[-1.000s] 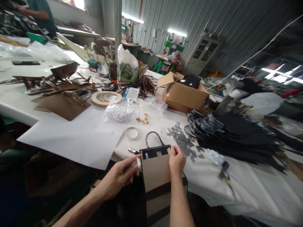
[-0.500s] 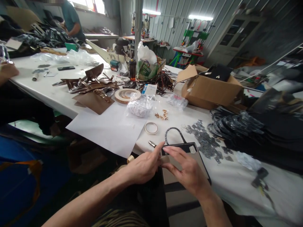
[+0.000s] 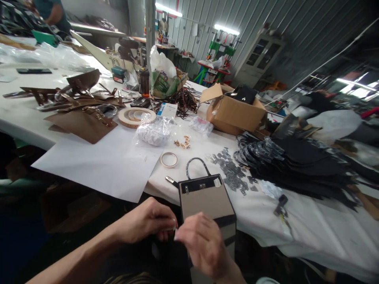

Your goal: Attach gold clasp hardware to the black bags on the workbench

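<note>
My left hand (image 3: 149, 221) is closed in a pinch, with a small whitish piece (image 3: 172, 228) at its fingertips. Close beside it, my right hand (image 3: 204, 242) is also closed, its fingertips almost meeting the left ones; what it pinches I cannot make out. Both hands are over the near edge of the table, at the lower left of a flat bag panel (image 3: 204, 199). The panel is grey-beige with black edging, a looped handle (image 3: 197, 159) and small metal fittings at its top. A dark strap end with a metal piece (image 3: 170, 180) sticks out at its left corner.
A tape roll (image 3: 169, 159), gold-coloured fittings (image 3: 182, 142) and grey metal plates (image 3: 233, 171) lie beyond the panel. Stacked black pieces (image 3: 296, 157) and a cardboard box (image 3: 237, 114) are to the right. Brown leather parts (image 3: 85, 122) and white paper (image 3: 103, 167) lie left.
Both hands have drawn down and left, off the panel's top, and closed into pinches. The panel's upper part and its fittings now show. The view has turned to the right.
</note>
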Motion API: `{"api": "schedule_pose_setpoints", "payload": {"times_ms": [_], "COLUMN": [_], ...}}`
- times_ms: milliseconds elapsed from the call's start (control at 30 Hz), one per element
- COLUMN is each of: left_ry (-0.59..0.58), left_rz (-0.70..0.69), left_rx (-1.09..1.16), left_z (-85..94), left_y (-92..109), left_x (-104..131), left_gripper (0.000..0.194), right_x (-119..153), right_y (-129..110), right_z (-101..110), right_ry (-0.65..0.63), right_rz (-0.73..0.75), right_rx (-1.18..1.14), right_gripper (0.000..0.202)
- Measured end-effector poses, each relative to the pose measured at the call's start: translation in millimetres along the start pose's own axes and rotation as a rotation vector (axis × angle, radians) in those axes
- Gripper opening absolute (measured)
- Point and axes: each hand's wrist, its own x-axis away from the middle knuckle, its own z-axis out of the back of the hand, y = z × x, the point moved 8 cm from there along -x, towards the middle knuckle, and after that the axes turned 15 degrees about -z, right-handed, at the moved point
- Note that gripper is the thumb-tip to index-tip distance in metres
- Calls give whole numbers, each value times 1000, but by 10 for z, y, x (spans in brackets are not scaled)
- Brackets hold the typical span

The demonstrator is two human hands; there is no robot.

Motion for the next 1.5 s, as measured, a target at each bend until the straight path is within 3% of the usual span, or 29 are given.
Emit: {"api": "schedule_pose_setpoints", "payload": {"times_ms": [67,133,167,233,333,433,567,733,1067,1267,1500], "left_ry": [231,395,393,282,114,86,107,159,264,331,287], "left_rz": [49,47,41,16,-73,-169,-167,-181,-27,-22,-86], "left_rx": [192,238,238,199,81,63,93,100,28,32,-59], "left_z": [228,379,368,218,-76,-241,-272,-201,-76,-7,17], "left_y": [-171,-279,-300,-276,-145,-65,-162,-301,-557,-376,-93], "left_x": [61,136,155,165,177,212,278,330,320,236,96], "left_gripper": [40,41,41,40,35,33,38,44,44,69,68], "right_x": [94,99,83,38,-115,-217,-225,-205,-304,-273,-194], "right_y": [62,446,728,1321,1867,2104,2215,2340,2463,2448,2369], "right_z": [56,206,309,466,493,364,190,113,72,25,135], "right_ry": [-22,17,60,88,-27,-178,-278,-239,-214,-80,328], "right_rz": [1,-182,-313,-550,-589,-600,-656,-668,-630,-610,-603], "right_rx": [-75,-84,-70,-64,-78,-75,-68,-66,-106,-106,-1], "right_gripper": [27,26,22,20,18,22,24,22,20,21,32]}}
